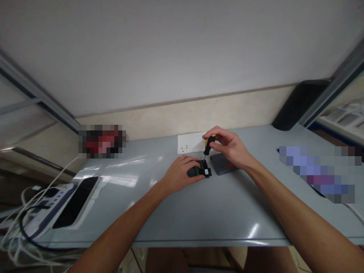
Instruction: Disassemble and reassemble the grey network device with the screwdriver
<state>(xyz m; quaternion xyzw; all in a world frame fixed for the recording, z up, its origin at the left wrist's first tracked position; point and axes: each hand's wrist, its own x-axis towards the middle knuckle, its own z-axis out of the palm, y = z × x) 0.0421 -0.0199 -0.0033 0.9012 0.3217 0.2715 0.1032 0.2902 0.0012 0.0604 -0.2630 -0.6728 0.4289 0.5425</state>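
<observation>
My left hand rests on the grey table with its fingers closed round a small black device that shows a green circuit board. Above it, my right hand pinches the yellow and black handle of a small screwdriver. The screwdriver stands almost upright, its tip down on the device. A dark grey flat case lies just right of the device, partly under my right hand.
A white sheet of paper lies behind the hands by the wall. A white power strip with tangled cables hangs at the left edge beside a black-lined opening. A black object stands at the far right corner.
</observation>
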